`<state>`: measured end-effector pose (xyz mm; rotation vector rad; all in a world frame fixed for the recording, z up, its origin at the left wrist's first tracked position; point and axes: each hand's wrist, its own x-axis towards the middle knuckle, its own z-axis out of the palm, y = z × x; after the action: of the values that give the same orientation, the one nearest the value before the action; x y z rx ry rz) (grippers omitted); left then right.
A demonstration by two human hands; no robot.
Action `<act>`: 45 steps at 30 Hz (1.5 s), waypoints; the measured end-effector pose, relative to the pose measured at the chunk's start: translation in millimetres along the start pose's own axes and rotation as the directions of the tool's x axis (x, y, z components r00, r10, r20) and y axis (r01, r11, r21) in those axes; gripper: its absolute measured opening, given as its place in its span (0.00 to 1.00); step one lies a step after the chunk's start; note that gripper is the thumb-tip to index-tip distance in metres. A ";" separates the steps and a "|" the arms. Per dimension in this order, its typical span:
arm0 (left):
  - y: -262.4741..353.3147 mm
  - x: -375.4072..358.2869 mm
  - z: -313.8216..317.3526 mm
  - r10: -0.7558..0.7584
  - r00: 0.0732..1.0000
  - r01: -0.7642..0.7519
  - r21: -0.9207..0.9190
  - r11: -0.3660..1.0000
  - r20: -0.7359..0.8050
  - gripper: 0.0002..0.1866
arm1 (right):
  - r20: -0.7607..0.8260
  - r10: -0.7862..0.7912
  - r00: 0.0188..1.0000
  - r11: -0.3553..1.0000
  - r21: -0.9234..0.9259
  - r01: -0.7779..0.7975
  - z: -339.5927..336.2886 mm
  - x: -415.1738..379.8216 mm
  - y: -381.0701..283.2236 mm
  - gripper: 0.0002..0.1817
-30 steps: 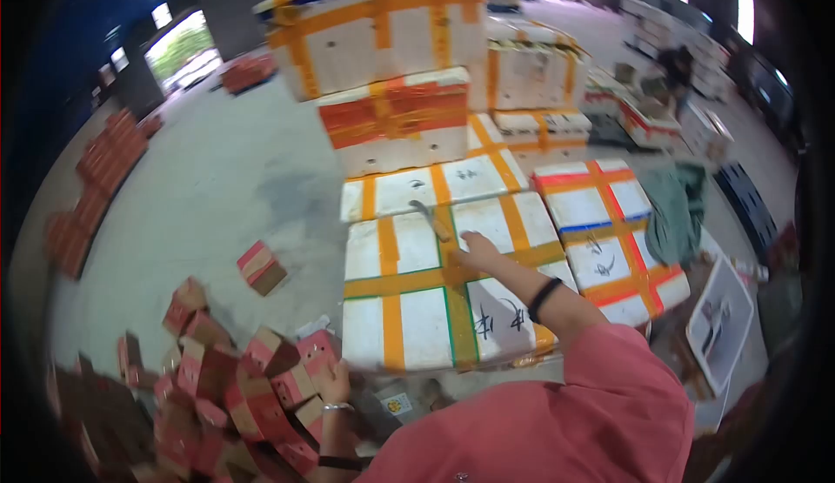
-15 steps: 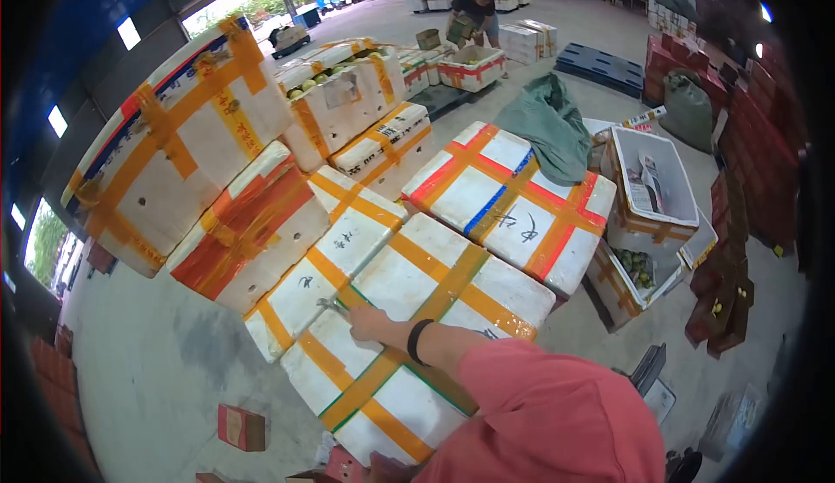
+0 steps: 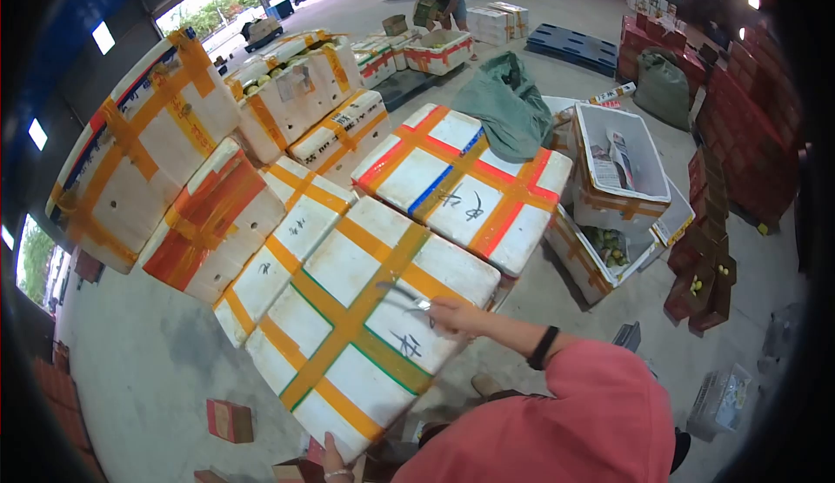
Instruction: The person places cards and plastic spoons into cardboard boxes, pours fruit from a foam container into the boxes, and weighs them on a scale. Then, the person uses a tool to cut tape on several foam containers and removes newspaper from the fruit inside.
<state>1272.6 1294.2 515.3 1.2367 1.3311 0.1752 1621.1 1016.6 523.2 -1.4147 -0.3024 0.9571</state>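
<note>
Sole view, head-worn, looks forward and down from above pink shirt (image 3: 539,422), close over grip of right hand (image 3: 457,316); taped box (image 3: 339,265) just below grip, concrete floor (image 3: 561,15) far beyond.

The slim, curved, grey metal tool (image 3: 402,294) juts from my right fingers (image 3: 441,311) above the closed white foam box (image 3: 370,313), banded with orange tape, its near corner at my left fingers (image 3: 330,448).
</note>
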 end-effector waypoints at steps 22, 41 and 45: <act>-4.5 39.0 -39.1 -0.187 0.904 0.131 0.168 0.977 0.384 0.32 | 0.107 -0.281 0.954 0.306 -0.932 0.194 228.4 -120.0 185.9 0.13; -9.3 51.0 -45.6 -0.199 0.863 0.149 0.143 0.979 0.464 0.35 | 0.218 -0.254 0.942 0.207 -0.939 0.273 198.1 -110.5 151.0 0.13; -10.1 48.2 -41.1 -0.180 0.887 0.129 0.147 0.981 0.425 0.35 | 0.233 -0.237 0.943 0.186 -0.942 0.280 176.4 -105.4 142.5 0.13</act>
<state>1250.5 1347.7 487.6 1.1721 1.0468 -0.2859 1380.0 1045.8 463.3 -2.3900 -1.3454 0.4069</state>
